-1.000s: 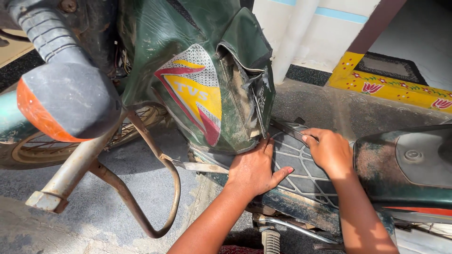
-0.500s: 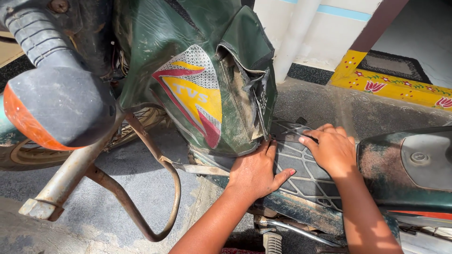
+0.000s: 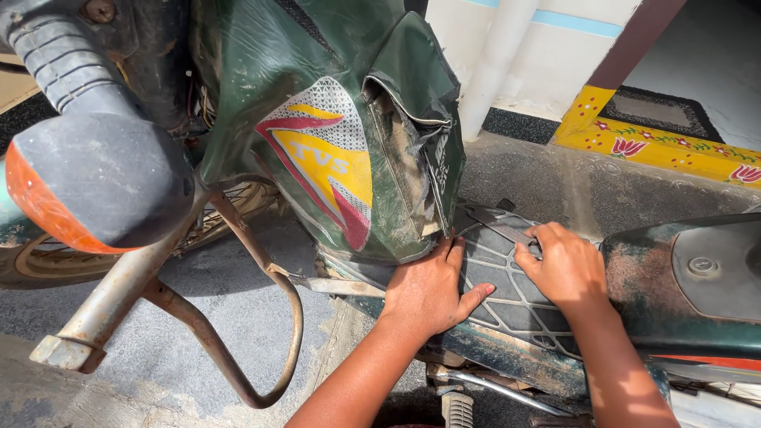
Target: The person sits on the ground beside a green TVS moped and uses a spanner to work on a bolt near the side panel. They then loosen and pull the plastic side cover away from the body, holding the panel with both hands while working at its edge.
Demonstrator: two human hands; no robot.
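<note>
Shifted slightly, left hand (image 3: 428,289) presses flat, fingers spread, on ribbed floorboard (image 3: 507,289); right hand (image 3: 564,265) pinches flat metal tool (image 3: 495,224).

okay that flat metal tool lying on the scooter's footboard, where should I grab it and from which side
Grip the flat metal tool at its near end, where the right hand already rests on it. Come from above and from the seat side: it lies flat on the ribbed footboard, so pinch its thin edges. Its far end points toward the green front panel, where the left hand crowds access.
</note>
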